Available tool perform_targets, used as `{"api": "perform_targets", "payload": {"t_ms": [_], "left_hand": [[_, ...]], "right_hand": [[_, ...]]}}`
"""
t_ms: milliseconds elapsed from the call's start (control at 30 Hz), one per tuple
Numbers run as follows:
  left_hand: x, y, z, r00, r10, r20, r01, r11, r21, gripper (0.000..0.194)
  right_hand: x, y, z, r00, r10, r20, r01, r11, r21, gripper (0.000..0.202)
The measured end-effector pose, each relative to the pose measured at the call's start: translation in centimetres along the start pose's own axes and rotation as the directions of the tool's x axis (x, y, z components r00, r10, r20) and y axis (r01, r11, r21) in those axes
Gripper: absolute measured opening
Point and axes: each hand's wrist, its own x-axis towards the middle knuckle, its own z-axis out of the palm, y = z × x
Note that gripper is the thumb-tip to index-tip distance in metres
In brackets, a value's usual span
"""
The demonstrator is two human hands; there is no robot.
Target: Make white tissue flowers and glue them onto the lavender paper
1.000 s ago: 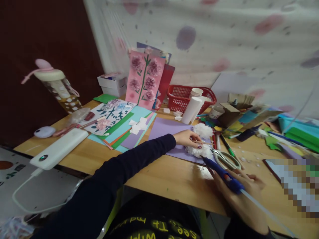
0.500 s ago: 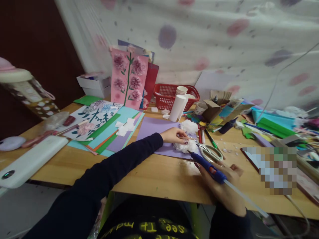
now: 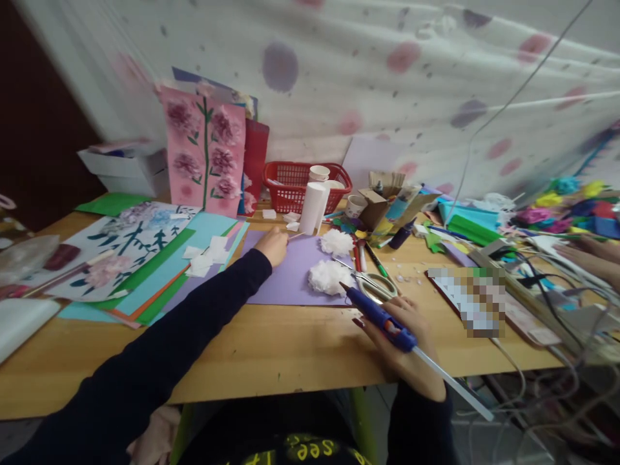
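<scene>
My right hand (image 3: 409,342) is closed round a blue hot glue gun (image 3: 382,320), with a long whitish glue stick (image 3: 453,383) poking out of its back. The gun's nozzle points at a ruffled white paper flower (image 3: 329,277) on a purple sheet (image 3: 285,278); I cannot tell whether they touch. A second white paper flower (image 3: 336,242) lies just behind. Over the sheet's left part, my left hand (image 3: 272,247) is closed on a thin stick (image 3: 296,235), whose end shows beyond the fingers. Scissors (image 3: 375,285) lie right of the flowers.
A white paper roll (image 3: 312,208) stands before a red basket (image 3: 278,184). Coloured sheets (image 3: 159,284) and paper scraps (image 3: 206,257) lie left. A phone (image 3: 450,294) and cables (image 3: 542,284) are right. Another person's hand (image 3: 591,255) shows at the right edge.
My left hand has moved left and back, away from the white flowers, with the thin stick still in it. The view has turned right, bringing another person's hand into sight.
</scene>
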Motion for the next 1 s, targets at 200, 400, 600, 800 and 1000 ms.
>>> {"api": "perform_targets", "payload": {"t_ms": [200,400,600,800,1000], "left_hand": [[-1.6,1.9,-1.0,0.998,0.067,-0.015,-0.063,0.981,0.184,0.019],[-9.2,9.4,-2.9,0.917,0.354,-0.181,-0.368,0.929,-0.047,0.018],[-12.9,9.5,-2.8,0.960,0.268,0.080,-0.264,0.963,-0.052,0.046],[-3.9,3.0,-1.7,0.998,0.051,-0.039,-0.032,0.921,0.387,0.020],[-0.9,-0.7,0.4,0.994,-0.108,-0.015,0.106,0.933,0.343,0.016]], "right_hand": [[-0.3,-0.5,-0.1,0.996,0.084,0.003,-0.084,0.989,0.123,0.022],[-0.5,-1.1,0.6,0.956,0.265,-0.127,-0.232,0.945,0.229,0.021],[-0.2,-2.2,1.4,0.889,0.412,-0.198,-0.363,0.900,0.243,0.024],[0.2,-1.9,1.3,0.798,0.572,-0.190,-0.496,0.802,0.334,0.027],[0.4,-1.4,1.2,0.834,0.523,-0.175,-0.439,0.822,0.362,0.024]]}}
